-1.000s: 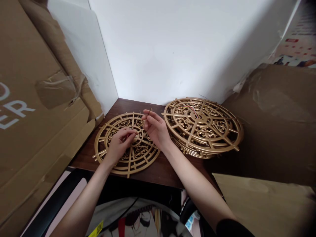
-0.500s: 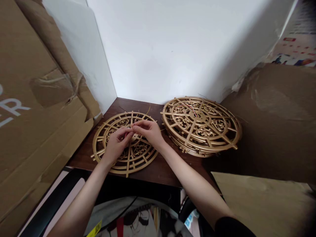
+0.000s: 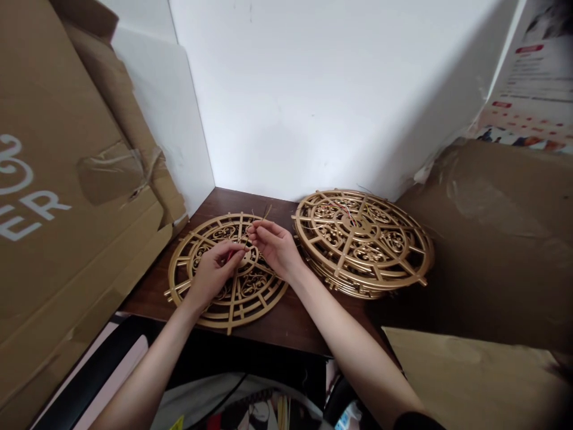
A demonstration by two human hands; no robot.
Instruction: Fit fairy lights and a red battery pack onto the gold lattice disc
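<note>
A round gold openwork disc lies flat on the dark brown tabletop under both of my hands. Over its hub, my left hand is closed in a pinch, with a bit of red wire showing at the fingers. My right hand is just beyond it to the right, thumb and fingertips pinched together around thin wire. Fine wire ends stick up past the right fingertips. How the strands meet between the hands is too small to make out.
To the right stands a stack of similar gold discs, with loose coloured wires on top. Cardboard boxes border the left and right. A white wall rises behind the brown tabletop.
My hands have drawn apart slightly, the right going up and to the right of the left. The wire ends now lean up right. The camera view has tilted up a little.
</note>
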